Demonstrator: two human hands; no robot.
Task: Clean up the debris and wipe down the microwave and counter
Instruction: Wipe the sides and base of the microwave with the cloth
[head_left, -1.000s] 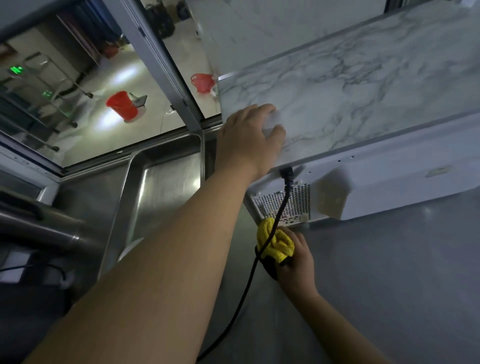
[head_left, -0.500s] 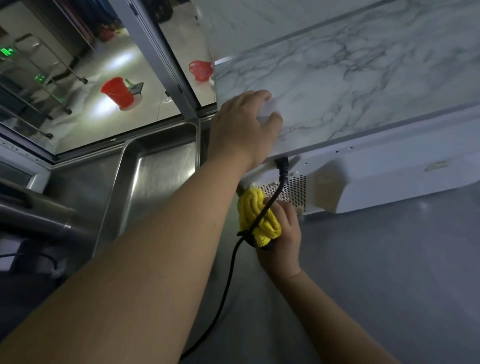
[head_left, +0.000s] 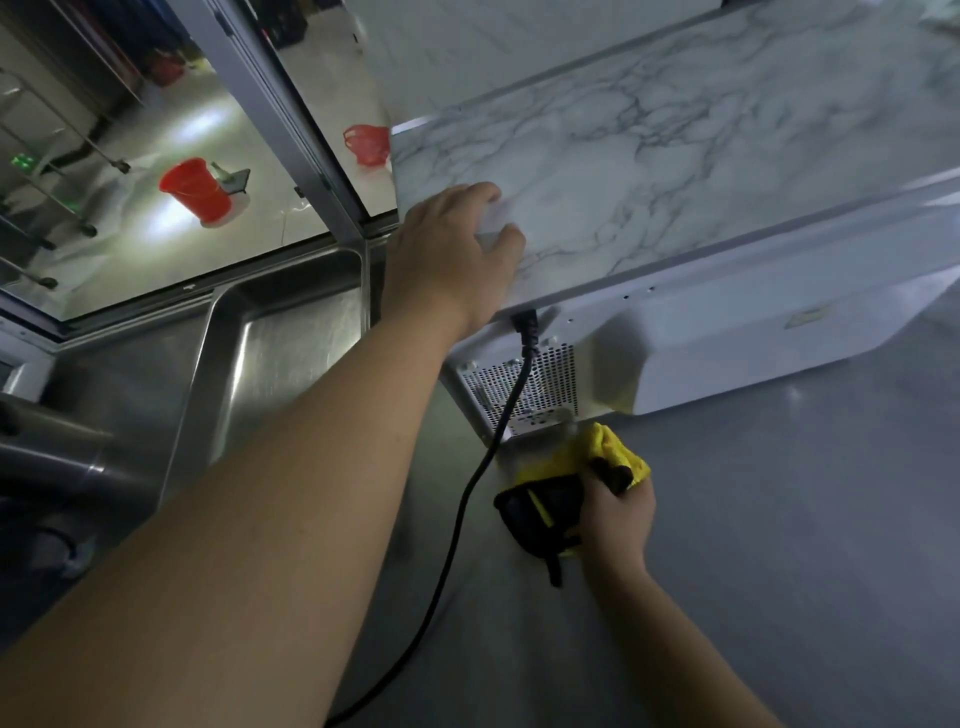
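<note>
Fingers of the left hand (head_left: 457, 254) lie spread over the near-left top corner of the microwave (head_left: 727, 322), steadying it. The right hand (head_left: 615, 512) grips a bunched yellow cloth (head_left: 587, 462) on the counter (head_left: 805, 519), just below the vent grille beside the power cord (head_left: 467, 499). The step looks like wiping the counter around the appliance's back; next, probably sweep the cloth rightward along its base.

Head camera looks steeply down, close over the counter (head_left: 779, 519).

Yellow-black cloth (head_left: 582, 467), marble-veined microwave (head_left: 649, 171)
</note>
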